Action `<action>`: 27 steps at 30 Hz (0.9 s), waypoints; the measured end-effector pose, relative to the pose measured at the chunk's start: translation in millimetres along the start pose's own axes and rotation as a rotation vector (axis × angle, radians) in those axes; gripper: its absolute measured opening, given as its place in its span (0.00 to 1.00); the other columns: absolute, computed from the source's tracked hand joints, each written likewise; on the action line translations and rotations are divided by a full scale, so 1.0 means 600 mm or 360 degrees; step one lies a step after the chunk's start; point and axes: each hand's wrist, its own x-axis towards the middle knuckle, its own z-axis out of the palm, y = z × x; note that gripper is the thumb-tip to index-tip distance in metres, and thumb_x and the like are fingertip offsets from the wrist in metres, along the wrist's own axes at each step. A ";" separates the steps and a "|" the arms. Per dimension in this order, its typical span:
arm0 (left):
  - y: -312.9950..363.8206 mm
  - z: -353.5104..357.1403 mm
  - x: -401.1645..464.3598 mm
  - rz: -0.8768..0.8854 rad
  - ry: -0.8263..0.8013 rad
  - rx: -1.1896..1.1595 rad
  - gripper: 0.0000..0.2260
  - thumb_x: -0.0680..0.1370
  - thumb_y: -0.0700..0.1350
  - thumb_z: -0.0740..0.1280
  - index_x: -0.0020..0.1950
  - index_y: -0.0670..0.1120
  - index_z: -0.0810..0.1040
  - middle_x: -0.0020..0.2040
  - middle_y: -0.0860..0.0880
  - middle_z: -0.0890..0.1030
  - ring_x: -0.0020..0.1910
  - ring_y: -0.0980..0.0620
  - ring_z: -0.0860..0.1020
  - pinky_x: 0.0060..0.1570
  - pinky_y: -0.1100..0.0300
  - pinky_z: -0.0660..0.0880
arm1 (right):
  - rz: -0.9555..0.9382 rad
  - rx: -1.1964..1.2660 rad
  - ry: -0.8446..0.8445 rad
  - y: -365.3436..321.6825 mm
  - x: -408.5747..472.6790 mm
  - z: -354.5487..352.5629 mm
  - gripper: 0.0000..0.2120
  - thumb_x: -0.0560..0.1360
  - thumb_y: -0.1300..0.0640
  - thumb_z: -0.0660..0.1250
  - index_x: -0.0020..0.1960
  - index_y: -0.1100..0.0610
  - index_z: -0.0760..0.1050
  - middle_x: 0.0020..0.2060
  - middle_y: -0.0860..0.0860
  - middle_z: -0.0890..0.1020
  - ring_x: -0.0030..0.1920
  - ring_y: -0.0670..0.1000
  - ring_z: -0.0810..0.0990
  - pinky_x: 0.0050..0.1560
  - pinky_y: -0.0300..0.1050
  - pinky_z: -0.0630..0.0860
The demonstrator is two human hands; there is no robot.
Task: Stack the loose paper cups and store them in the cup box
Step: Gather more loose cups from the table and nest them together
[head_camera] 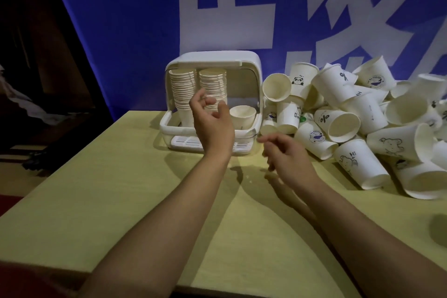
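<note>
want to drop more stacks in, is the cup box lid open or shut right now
Open. The cup box has its lid flipped up over the top, so two tall cup stacks and a short stack show inside.

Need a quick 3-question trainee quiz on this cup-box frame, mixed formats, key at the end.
1. True or false: the cup box has its lid raised.
2. How many tall stacks stand inside the box? A) none B) two C) five
3. Fill in: the pile of loose cups lies to the ___ of the box.

Key: 1 true. 2 B: left stack and second stack, plus a single cup. 3 right. Left hand and right hand hold nothing.
</note>
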 end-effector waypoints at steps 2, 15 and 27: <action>0.012 0.006 -0.047 -0.0045 -0.0041 -0.0181 0.17 0.81 0.39 0.66 0.67 0.51 0.68 0.50 0.57 0.75 0.38 0.69 0.76 0.40 0.69 0.76 | -0.0105 0.0048 0.0227 -0.033 0.005 -0.042 0.12 0.81 0.61 0.61 0.50 0.49 0.80 0.35 0.48 0.78 0.32 0.45 0.75 0.33 0.41 0.74; -0.026 0.044 -0.238 -0.0001 -0.1728 0.0354 0.12 0.78 0.45 0.68 0.59 0.59 0.79 0.45 0.62 0.79 0.30 0.60 0.71 0.37 0.59 0.74 | -0.0026 -0.1748 0.0371 0.043 -0.065 -0.242 0.21 0.77 0.52 0.67 0.68 0.55 0.70 0.60 0.58 0.75 0.61 0.61 0.73 0.58 0.53 0.70; -0.029 0.024 -0.236 -0.0285 -0.1637 0.0180 0.36 0.68 0.71 0.65 0.73 0.65 0.59 0.70 0.56 0.71 0.56 0.52 0.80 0.54 0.47 0.79 | 0.0287 -0.0152 0.0373 0.030 -0.142 -0.169 0.23 0.74 0.61 0.72 0.66 0.51 0.70 0.53 0.50 0.77 0.44 0.49 0.83 0.49 0.57 0.82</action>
